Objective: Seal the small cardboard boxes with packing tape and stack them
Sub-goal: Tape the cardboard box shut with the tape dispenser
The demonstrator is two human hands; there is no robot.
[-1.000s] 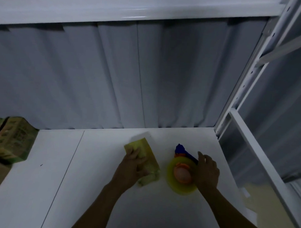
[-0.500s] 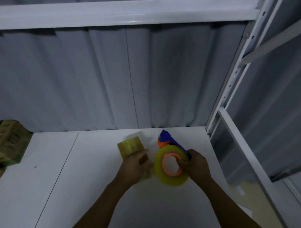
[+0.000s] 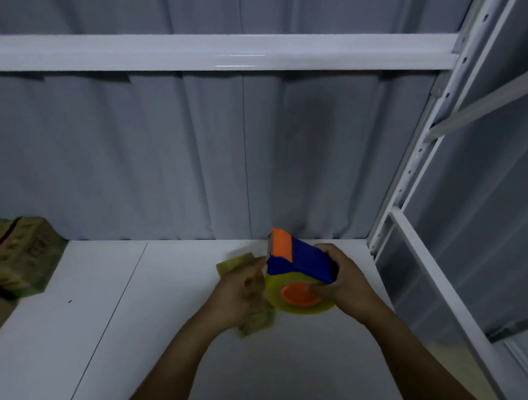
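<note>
On white table [image 3: 103,314]: left hand [image 3: 238,290] lay on small box [image 3: 257,322], grip too blurred to tell; right hand [image 3: 348,288] clasped tape dispenser [image 3: 299,262] beside it. Sealing looked unstarted, stacking pending.

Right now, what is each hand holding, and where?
Right hand grips the blue-and-orange tape dispenser round its blue body; left hand holds the small yellowish cardboard box from on top.

Storeroom packing spot, white metal racking [image 3: 172,54] – grey curtain [image 3: 168,154] – printed cartons [image 3: 21,257]
</note>
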